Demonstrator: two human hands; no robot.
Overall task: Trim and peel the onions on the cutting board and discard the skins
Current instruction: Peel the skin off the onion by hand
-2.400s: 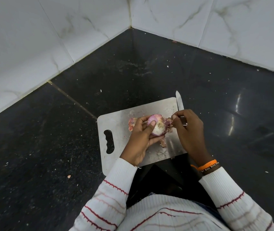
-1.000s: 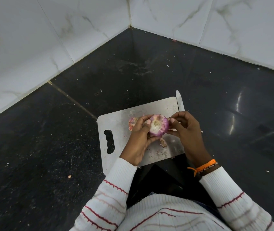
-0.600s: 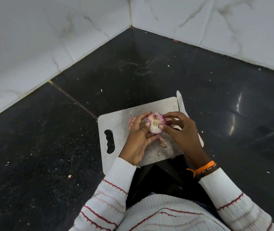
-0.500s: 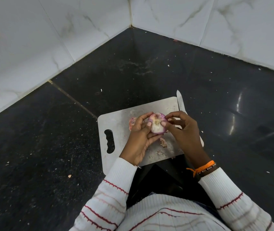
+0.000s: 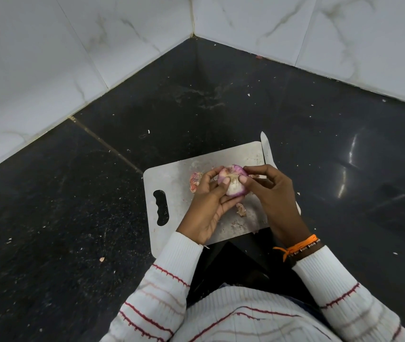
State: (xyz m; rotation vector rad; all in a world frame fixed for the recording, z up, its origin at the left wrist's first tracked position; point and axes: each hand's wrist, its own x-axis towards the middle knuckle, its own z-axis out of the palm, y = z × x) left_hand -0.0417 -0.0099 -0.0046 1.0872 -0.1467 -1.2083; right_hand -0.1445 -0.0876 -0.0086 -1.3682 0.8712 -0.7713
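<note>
- 1 onion, partly peeled, held in both hands
- 2 hands: left hand, right hand
- 1 metal cutting board
- 1 knife, only the blade tip and a bit past the right hand showing
- 2 larger skin scraps on the board: one left of the onion, one below it
- 1 orange wrist thread

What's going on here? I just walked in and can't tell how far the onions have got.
A person is peeling an onion held above a metal cutting board on a dark counter. The left hand cups it while the right hand picks at its trimmed end with thumb and fingers. Scraps of skin lie on the board, not yet discarded. A knife lies along the board's right edge, mostly hidden by the right hand.
</note>
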